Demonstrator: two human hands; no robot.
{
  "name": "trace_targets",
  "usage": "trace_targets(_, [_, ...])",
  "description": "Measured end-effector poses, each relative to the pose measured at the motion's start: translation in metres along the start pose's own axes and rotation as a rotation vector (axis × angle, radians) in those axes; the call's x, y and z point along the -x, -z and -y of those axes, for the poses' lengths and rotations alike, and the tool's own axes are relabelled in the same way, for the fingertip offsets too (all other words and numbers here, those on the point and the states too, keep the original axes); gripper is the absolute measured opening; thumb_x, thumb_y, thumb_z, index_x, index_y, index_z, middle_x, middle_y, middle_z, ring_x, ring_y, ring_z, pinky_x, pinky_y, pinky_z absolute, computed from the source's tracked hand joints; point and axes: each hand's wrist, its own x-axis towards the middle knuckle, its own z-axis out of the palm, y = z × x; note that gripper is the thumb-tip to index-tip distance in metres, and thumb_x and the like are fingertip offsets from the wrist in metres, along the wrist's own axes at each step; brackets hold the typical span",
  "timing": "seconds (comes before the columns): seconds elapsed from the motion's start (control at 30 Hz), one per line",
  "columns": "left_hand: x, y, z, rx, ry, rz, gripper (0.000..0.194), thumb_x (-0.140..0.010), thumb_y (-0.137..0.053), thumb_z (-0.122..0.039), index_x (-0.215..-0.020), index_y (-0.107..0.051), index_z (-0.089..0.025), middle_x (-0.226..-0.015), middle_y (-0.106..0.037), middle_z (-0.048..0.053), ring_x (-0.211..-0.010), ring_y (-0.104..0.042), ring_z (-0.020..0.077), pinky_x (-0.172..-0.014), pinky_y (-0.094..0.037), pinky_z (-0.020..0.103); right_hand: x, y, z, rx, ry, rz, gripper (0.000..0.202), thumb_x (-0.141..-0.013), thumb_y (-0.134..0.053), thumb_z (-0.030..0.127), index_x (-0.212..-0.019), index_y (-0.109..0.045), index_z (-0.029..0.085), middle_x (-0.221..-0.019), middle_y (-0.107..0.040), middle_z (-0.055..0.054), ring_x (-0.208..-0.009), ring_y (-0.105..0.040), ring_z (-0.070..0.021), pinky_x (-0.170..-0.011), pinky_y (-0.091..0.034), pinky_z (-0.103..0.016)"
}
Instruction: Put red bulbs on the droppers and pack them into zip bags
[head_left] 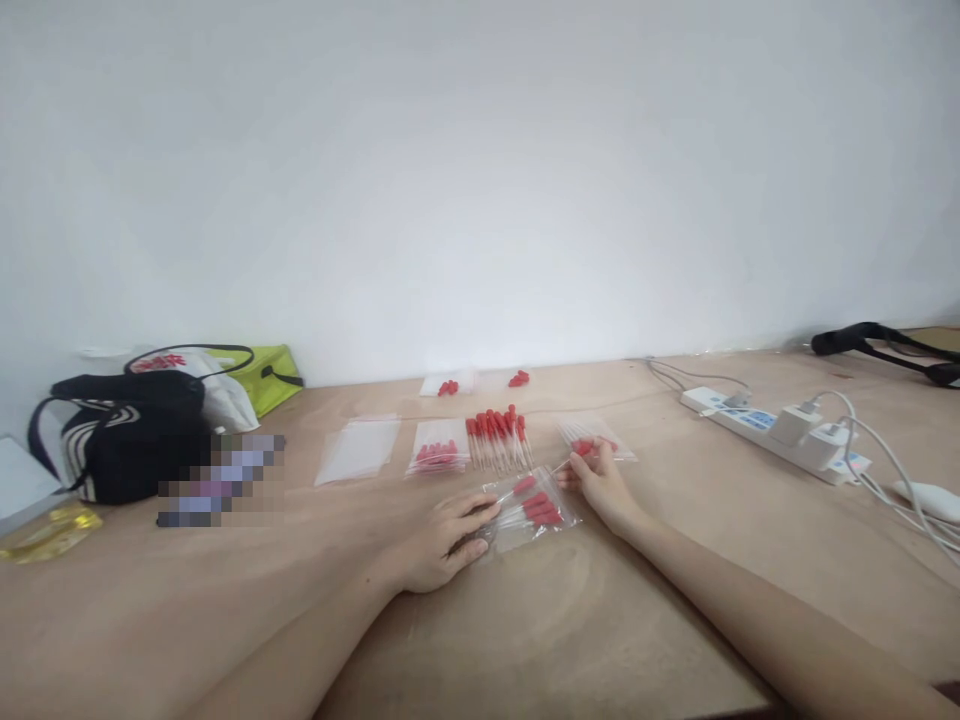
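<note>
On the table in front of me lies a clear plastic bag (pixel 514 530) holding several droppers (pixel 541 508) with red bulbs and thin pale stems. My left hand (pixel 454 535) grips the left end of this bag between thumb and fingers. At its upper right, my right hand (pixel 596 480) is closed in a pinch around a dropper, whose thin stem points left towards the bag. Another bag of droppers (pixel 619 447) lies just behind my right fingers, partly covered by them. Loose red-bulbed droppers (pixel 499 440) are lined up side by side beyond the first bag.
Left of the row are a bag with red bulbs (pixel 439 455) and flat empty bags (pixel 360 450). Two small piles of red bulbs (pixel 448 387) lie on bags near the wall. A power strip (pixel 765 435) with cables is right; a black bag (pixel 135 435) is left.
</note>
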Motion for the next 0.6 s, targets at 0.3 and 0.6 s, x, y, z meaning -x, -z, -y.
trace_targets(0.3, [0.0001,0.0014,-0.0018,0.011,0.006,-0.001,0.044,-0.086,-0.038,-0.030,-0.129,-0.032,-0.027,-0.135,-0.032,0.003,-0.123,-0.028,0.0222,-0.101,-0.024,0.041,0.0094,0.0016,0.0012,0.076,-0.082,0.143,0.033,-0.056,-0.066,0.035,-0.075,-0.046,0.018,-0.058,-0.049,0.006,-0.044,-0.045,-0.0061,-0.043,-0.039,-0.021])
trace_targets(0.6, [0.0010,0.0020,-0.0035,0.025,0.012,-0.018,0.045,-0.085,-0.038,-0.029,-0.129,-0.031,-0.027,-0.134,-0.034,0.003,-0.121,-0.031,0.0218,-0.100,-0.026,0.040,0.0100,-0.0037,0.0008,0.180,-0.016,0.222,0.037,-0.048,-0.071,0.040,-0.063,-0.047,0.017,-0.049,-0.053,0.004,-0.038,-0.041,-0.0058,-0.036,-0.030,-0.019])
